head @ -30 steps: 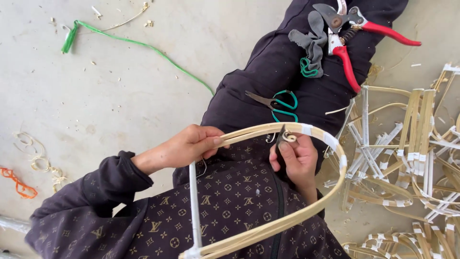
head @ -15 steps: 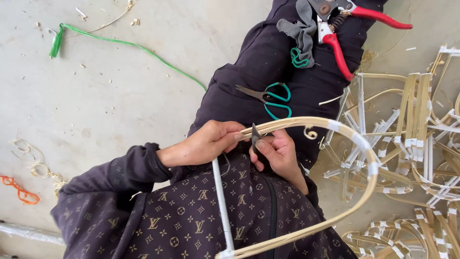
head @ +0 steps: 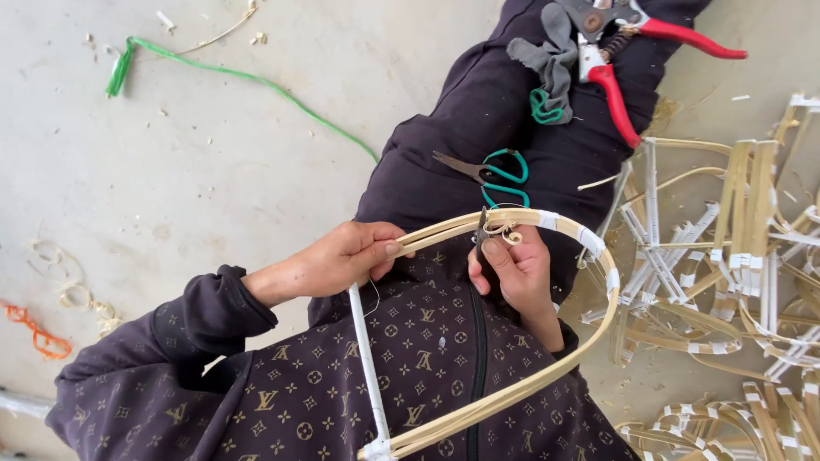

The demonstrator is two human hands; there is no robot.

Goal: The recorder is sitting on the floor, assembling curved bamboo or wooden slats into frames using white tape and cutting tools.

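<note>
She's trimming the bent bamboo frame point(head: 547, 224) across her lap; left hand point(head: 346, 260) pinches the strip, right hand point(head: 512, 269) clamps a small blade point(head: 481, 242) at the curled shaving point(head: 504, 236); the next cut wants a steady hold.

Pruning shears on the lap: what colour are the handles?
Red, on the pruning shears; the head view shows it best.

Single head cam – looks straight down, close on lap.
</note>
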